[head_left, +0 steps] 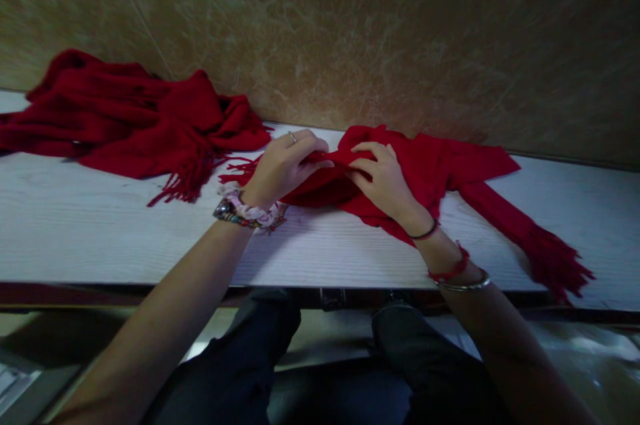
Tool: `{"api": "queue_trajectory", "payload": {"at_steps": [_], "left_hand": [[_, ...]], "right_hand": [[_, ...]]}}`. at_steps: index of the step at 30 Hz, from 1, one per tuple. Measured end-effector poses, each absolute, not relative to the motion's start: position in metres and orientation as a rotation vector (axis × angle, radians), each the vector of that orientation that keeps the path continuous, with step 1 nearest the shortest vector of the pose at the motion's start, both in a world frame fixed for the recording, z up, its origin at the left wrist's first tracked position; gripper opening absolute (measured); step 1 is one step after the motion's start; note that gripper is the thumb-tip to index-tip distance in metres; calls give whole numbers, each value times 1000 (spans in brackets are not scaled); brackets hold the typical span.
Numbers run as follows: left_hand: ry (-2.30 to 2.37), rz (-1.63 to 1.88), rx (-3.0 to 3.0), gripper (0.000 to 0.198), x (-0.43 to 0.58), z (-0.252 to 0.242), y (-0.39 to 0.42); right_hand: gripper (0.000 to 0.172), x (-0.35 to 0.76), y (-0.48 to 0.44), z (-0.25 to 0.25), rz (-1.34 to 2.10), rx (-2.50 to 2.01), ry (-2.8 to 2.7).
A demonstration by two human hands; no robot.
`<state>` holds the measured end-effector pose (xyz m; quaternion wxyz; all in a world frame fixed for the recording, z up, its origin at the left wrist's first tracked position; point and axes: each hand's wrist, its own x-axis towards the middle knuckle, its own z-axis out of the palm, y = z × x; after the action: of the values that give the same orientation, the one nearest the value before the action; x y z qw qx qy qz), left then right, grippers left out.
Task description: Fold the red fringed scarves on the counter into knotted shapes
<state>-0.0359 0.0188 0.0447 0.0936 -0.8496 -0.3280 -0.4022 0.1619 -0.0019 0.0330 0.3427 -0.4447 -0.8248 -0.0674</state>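
A red fringed scarf (420, 172) lies bunched on the white wood-grain surface in front of me, one fringed end trailing to the right over the front edge. My left hand (290, 162) is closed on a gathered part of it, thumb and fingers pinching the cloth; more fringe shows behind the wrist. My right hand (383, 178) rests on the same scarf just to the right, fingers bent with the tips gripping a fold. Part of the cloth between the hands is hidden by the fingers.
Another red fringed scarf (135, 118) lies crumpled at the left, against the wall. A brown marble-patterned wall (350, 32) rises behind the narrow white ledge (125, 232). My legs are below its dark front edge.
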Motion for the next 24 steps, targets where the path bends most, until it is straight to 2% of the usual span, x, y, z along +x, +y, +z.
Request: {"api": "queue_trajectory", "payload": {"at_steps": [7, 18, 21, 24], "left_hand": [[-1166, -1250, -2348, 16, -48, 39, 37], [-1543, -1619, -1847, 13, -61, 42, 45], [-1471, -1551, -1894, 13, -60, 40, 47], [-1242, -1310, -2181, 31, -51, 36, 44]], "right_hand": [[9, 172, -1, 28, -153, -1206, -2048], [9, 178, 4, 18, -214, -1276, -2114], [10, 178, 5, 19, -214, -1246, -2084], [11, 176, 4, 21, -233, -1214, -2024]]}}
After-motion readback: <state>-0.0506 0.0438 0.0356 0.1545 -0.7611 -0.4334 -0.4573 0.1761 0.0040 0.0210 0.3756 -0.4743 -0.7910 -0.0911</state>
